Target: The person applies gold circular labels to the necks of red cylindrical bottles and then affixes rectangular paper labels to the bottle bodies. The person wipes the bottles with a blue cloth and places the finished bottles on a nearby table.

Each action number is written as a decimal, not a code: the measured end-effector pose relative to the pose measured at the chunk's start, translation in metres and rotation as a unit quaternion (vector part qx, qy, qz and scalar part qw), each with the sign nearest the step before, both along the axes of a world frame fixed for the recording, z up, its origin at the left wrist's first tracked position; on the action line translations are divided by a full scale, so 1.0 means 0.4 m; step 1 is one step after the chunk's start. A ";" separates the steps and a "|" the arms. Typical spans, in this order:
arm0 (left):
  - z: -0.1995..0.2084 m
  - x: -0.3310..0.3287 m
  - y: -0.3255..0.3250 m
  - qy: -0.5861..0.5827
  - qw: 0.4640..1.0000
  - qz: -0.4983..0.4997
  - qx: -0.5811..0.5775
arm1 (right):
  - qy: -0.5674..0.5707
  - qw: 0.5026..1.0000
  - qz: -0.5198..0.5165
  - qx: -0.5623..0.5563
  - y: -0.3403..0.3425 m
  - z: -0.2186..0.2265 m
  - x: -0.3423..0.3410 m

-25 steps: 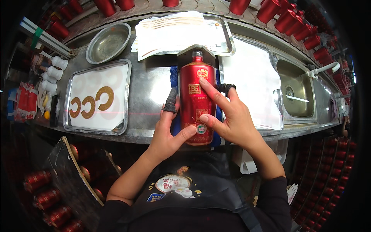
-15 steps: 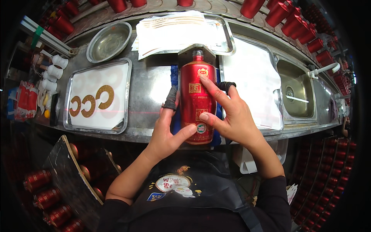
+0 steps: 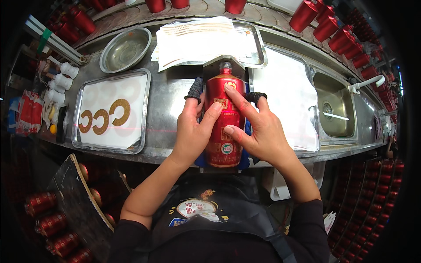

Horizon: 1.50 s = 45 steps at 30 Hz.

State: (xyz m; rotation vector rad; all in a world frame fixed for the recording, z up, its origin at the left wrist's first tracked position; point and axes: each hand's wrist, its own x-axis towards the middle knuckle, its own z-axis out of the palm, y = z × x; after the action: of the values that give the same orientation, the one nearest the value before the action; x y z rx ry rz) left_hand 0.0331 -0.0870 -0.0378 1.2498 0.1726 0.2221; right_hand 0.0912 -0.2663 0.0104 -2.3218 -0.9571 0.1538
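Bottle, head view: red bottle (image 3: 224,120) lying neck-away in the grey cradle (image 3: 238,66), between both hands; upper label partly covered.
Left hand (image 3: 190,133): had thumb on the bottle's face, black-wrapped finger along the left flank; others mostly hidden, couldn't tell if clamped.
Right hand (image 3: 265,131): had index and thumb apart on the face; rest partly hidden, couldn't tell about side grip.
Blue cloth (image 3: 244,161): showed only in slivers.
Steel bench (image 3: 175,98): carried gold C-shaped pieces (image 3: 126,111) left, bowl (image 3: 125,52) behind, glare-washed sheets (image 3: 197,46) ahead.
Room: went dark at rim; red bottles (image 3: 302,15) beyond bench, some cut off.
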 end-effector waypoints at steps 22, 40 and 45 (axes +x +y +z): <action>-0.010 -0.028 0.019 0.019 0.999 -0.050 0.007 | 0.033 0.999 -0.010 -0.017 -0.007 0.007 -0.023; -0.083 -0.111 0.085 0.014 0.987 -0.134 0.086 | 0.190 0.972 -0.026 0.139 -0.092 -0.093 -0.049; -0.062 -0.118 0.087 0.008 0.985 -0.130 0.115 | 0.244 0.954 -0.046 0.171 -0.091 -0.099 -0.049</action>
State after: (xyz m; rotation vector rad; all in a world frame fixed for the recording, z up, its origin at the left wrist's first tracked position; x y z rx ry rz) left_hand -0.0141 -0.0522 -0.0625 1.4895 -0.0048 0.0052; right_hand 0.0718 -0.3026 -0.0293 -1.8752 -0.5716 0.4611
